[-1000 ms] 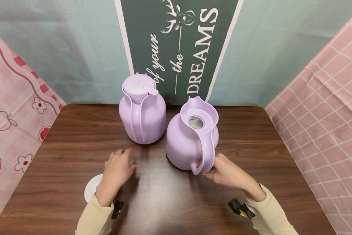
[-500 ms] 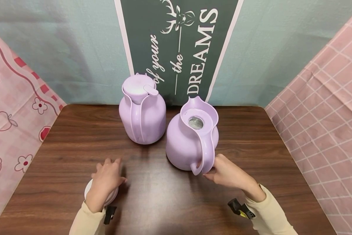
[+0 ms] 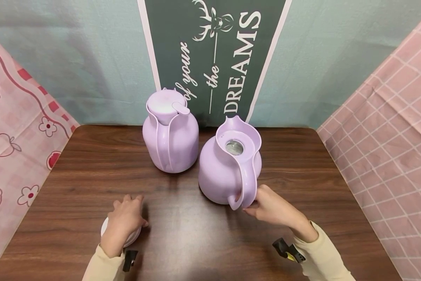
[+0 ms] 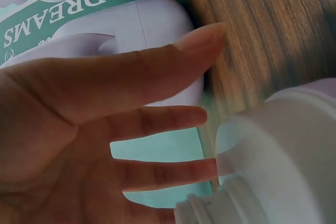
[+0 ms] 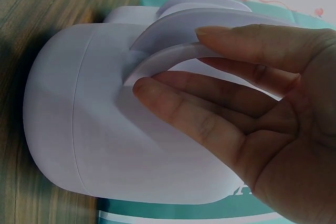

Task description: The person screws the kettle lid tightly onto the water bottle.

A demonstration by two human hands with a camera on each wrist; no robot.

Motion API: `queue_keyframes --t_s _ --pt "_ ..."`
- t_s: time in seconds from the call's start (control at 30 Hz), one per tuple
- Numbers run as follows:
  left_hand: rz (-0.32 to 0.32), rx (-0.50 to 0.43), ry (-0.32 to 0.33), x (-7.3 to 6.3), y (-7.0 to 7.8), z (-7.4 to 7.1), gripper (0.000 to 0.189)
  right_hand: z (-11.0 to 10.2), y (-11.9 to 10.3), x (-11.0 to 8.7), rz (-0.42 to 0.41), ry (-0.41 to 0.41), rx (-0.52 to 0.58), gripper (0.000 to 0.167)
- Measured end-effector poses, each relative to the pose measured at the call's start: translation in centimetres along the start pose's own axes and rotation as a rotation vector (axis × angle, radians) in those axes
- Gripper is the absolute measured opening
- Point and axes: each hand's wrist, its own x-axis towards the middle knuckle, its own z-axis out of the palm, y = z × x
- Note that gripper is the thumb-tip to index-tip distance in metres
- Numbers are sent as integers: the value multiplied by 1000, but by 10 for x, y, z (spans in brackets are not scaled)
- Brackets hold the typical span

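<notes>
My left hand [image 3: 123, 220] hovers over a white jug lid [image 3: 134, 235] at the table's near left. In the left wrist view its fingers are spread and straight, tips right at the side of the lid [image 4: 286, 153], which lies upside down with its threaded stem up. My right hand [image 3: 272, 206] grips the handle [image 3: 249, 181] of a lilac thermos jug [image 3: 215, 171], thumb on one side and fingers on the other. That jug stands lidless, its round mouth [image 3: 234, 147] showing a silvery inside.
A second lilac thermos jug [image 3: 185, 144], with its lid on, stands to the left of the lidless one. Behind the brown wooden table [image 3: 182, 242] hangs a green cloth [image 3: 101, 66] with a dark lettered panel. Pink cloths [image 3: 389, 148] flank both sides.
My left hand has moved back and to the left, from beside the lid to over it. The right hand and both jugs have stayed in place.
</notes>
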Motion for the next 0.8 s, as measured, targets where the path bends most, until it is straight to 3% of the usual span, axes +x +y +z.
queue_keyframes --t_s 0.23,0.8 --pt "-15 16 -26 -4 -6 1 68 0 1 0 -7 3 -2 18" --pt "-18 -26 27 -3 -12 1 43 0 1 -1 -3 -3 12 17"
